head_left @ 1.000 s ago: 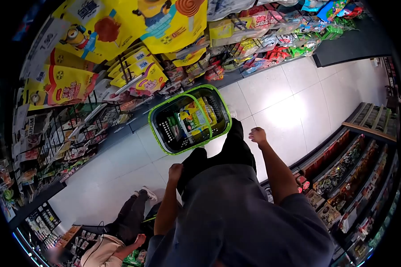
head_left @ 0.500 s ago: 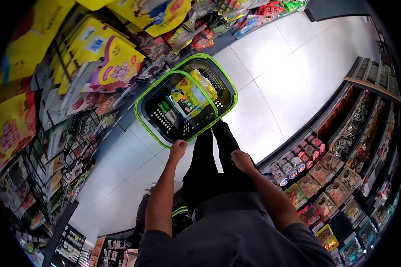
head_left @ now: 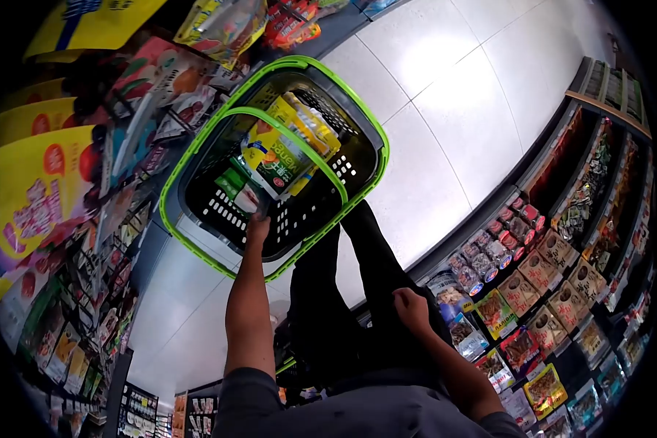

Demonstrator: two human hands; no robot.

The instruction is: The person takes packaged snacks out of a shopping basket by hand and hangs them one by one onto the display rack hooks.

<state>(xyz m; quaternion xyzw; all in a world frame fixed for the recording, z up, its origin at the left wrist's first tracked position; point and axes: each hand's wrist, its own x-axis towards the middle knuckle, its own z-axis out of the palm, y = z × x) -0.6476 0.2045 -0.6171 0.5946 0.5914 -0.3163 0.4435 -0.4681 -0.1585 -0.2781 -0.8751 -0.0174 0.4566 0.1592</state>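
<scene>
Fingers of the right hand point(head_left: 413, 309) curl together over the thigh point(head_left: 379, 266); those of the left hand point(head_left: 258, 228) reach a green packet point(head_left: 228, 182) inside the basket point(head_left: 358, 133) ahead, grip indeterminable. The handle point(head_left: 315, 155) arches across yellow packets point(head_left: 279, 159). Hanging bags point(head_left: 33, 197) flank the basket's left. Previously, the left hand was at the rim point(head_left: 378, 120).

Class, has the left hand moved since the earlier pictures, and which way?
Yes. Against the basket, the left hand has moved forward, from outside its outline to within it.
</scene>
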